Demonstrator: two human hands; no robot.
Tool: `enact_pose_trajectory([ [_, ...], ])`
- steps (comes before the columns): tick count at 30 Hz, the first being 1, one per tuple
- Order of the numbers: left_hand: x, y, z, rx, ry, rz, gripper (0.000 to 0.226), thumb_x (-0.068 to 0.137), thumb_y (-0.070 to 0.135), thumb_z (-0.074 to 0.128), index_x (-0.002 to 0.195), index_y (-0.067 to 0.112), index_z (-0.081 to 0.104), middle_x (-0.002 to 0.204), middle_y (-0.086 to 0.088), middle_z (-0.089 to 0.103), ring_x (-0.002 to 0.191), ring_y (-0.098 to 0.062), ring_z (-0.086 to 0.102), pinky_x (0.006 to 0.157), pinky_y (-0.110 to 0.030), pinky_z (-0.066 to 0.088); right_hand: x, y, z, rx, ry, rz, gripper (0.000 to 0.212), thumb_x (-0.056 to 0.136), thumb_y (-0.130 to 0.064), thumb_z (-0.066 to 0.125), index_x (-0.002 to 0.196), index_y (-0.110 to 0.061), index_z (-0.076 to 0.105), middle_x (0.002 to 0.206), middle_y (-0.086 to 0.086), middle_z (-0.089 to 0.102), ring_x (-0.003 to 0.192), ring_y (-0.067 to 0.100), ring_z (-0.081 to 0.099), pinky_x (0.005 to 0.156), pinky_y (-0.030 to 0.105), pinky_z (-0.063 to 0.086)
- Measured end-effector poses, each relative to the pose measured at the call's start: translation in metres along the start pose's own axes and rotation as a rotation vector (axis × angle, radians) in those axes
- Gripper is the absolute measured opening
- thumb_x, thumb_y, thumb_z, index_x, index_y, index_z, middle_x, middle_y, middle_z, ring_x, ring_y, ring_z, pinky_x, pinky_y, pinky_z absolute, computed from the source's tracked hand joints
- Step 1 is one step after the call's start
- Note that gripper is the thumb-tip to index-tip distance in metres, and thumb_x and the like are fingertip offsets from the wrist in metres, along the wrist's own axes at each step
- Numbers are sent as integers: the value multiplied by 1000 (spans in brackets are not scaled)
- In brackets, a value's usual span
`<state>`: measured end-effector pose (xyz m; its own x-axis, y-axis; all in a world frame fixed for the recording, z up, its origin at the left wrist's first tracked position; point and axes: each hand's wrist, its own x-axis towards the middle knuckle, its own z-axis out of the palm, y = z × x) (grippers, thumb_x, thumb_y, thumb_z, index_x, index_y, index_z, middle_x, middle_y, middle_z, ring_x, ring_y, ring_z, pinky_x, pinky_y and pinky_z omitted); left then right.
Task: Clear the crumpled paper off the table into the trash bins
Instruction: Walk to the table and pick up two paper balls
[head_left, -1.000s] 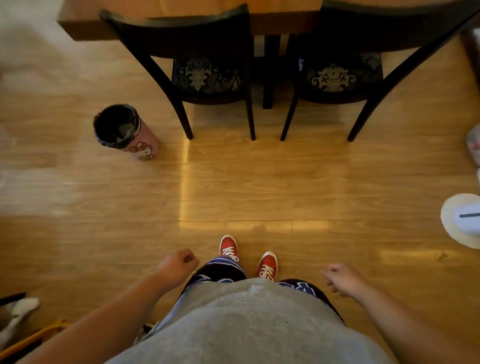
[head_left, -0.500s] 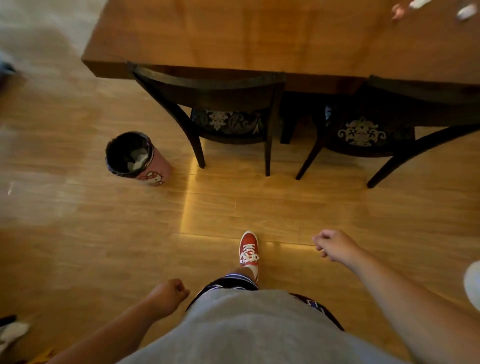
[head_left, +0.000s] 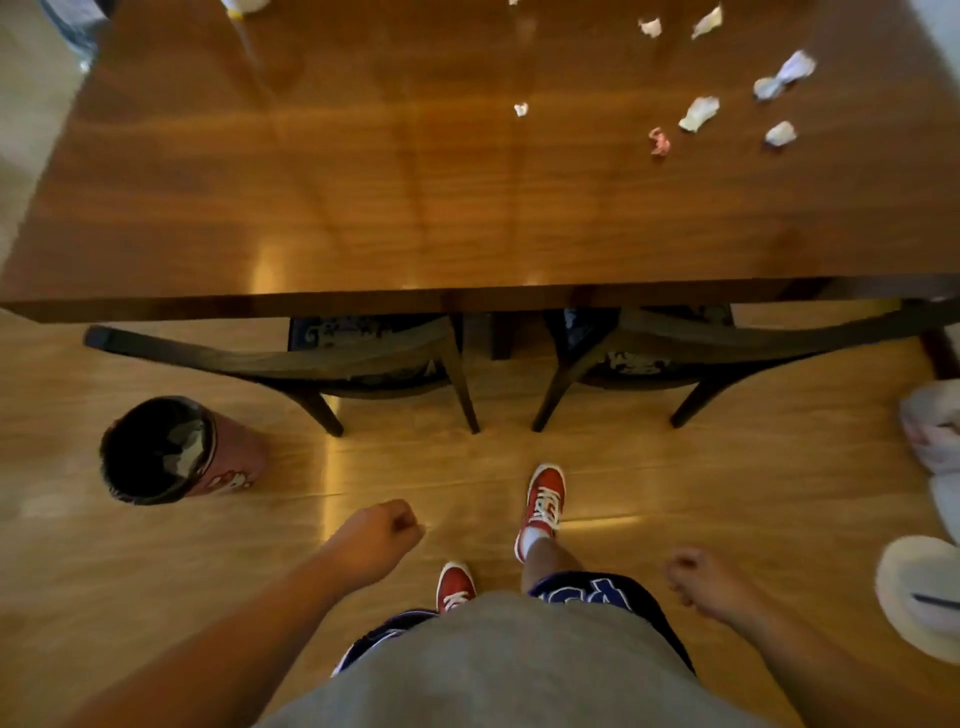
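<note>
Down at the bottom of the frame, both hands are seen hanging low: the left hand (head_left: 379, 535) is loosely curled with nothing visible in it, and the right hand (head_left: 696, 577) is loosely curled too, nothing held. Off at the lower left, a pink trash bin (head_left: 234, 457) with a black liner is parked on the floor, some pale stuff already inside. A white round thing (head_left: 919, 592) at the right edge might be a second bin, can't be told for sure. Further up, two dark chairs (head_left: 291, 358) are tucked under the table (head_left: 363, 208). Way up in the upper right, the crumpled paper (head_left: 698, 111) is scattered on the tabletop: several white wads plus one pinkish wad (head_left: 660, 141), all apart from each other and well away from both hands. They're judged to be feather-light, soft and squashable, not fragile. Each wad is probably best pinched across its bulk or scooped into a palm; several could likely be gathered at once. On that glossy top they could easily get flicked off if swiped.
</note>
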<state>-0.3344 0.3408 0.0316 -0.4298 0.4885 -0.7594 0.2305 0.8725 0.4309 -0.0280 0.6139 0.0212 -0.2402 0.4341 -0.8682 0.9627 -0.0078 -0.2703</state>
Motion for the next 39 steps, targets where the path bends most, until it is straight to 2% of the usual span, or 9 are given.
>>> enact_pose_trajectory([
  [6, 10, 130, -31, 17, 56, 222, 11, 87, 52, 55, 93, 44, 60, 89, 17, 66, 82, 6, 60, 70, -16, 49, -17, -80, -89, -98, 4, -316, 7, 91, -31, 61, 89, -29, 67, 85, -8, 69, 79, 4, 63, 68, 21, 50],
  [11, 25, 224, -64, 75, 149, 390, 12, 89, 51, 52, 100, 48, 55, 92, 22, 61, 90, 13, 55, 70, -16, 49, -39, -160, -157, -237, 4, -544, 8, 88, -49, 58, 96, -48, 60, 90, -24, 63, 87, -11, 57, 66, 14, 48],
  [15, 52, 273, -95, 6, 230, 417, 15, 88, 51, 53, 102, 46, 56, 92, 21, 62, 89, 11, 57, 72, -18, 52, -26, -221, -199, -298, 66, -719, 22, 92, -47, 54, 113, -44, 57, 101, -24, 58, 92, -5, 57, 72, 17, 49],
  [19, 93, 306, -129, -22, 273, 397, 15, 88, 48, 56, 102, 42, 59, 93, 16, 63, 86, 3, 59, 77, -22, 53, 13, -278, -228, -311, 156, -845, 23, 94, -42, 53, 115, -35, 59, 104, -20, 58, 91, -1, 56, 77, 21, 50],
  [23, 141, 319, -159, 10, 317, 369, 21, 88, 46, 58, 106, 37, 58, 98, 16, 61, 89, 2, 59, 79, -23, 54, 63, -329, -236, -318, 162, -857, 31, 92, -44, 55, 120, -32, 59, 110, -15, 59, 100, 2, 56, 84, 28, 53],
  [25, 168, 322, -176, 72, 375, 337, 27, 88, 48, 57, 112, 34, 56, 105, 14, 60, 91, -1, 58, 80, -26, 53, 92, -351, -238, -395, 184, -831, 42, 90, -50, 54, 128, -33, 53, 126, -12, 55, 113, 8, 52, 90, 31, 50],
  [30, 249, 334, -223, 174, 486, 307, 47, 89, 49, 55, 130, 29, 45, 126, 3, 54, 101, -10, 57, 84, -27, 50, 170, -392, -243, -494, 361, -748, 69, 87, -64, 45, 148, -36, 28, 161, -4, 22, 148, 20, 16, 115, 42, 26],
  [34, 307, 349, -248, 256, 553, 291, 51, 89, 48, 53, 133, 26, 40, 128, -2, 52, 118, -22, 53, 92, -35, 50, 223, -408, -244, -610, 492, -738, 82, 82, -76, 35, 151, -39, 12, 165, -2, 4, 150, 21, -2, 116, 42, 1],
  [39, 361, 372, -266, 268, 600, 282, 52, 90, 42, 55, 135, 26, 36, 129, -4, 49, 120, -24, 52, 94, -35, 48, 254, -402, -239, -628, 521, -705, 83, 80, -81, 24, 151, -39, 15, 165, -3, 6, 150, 19, -5, 117, 44, -3],
])
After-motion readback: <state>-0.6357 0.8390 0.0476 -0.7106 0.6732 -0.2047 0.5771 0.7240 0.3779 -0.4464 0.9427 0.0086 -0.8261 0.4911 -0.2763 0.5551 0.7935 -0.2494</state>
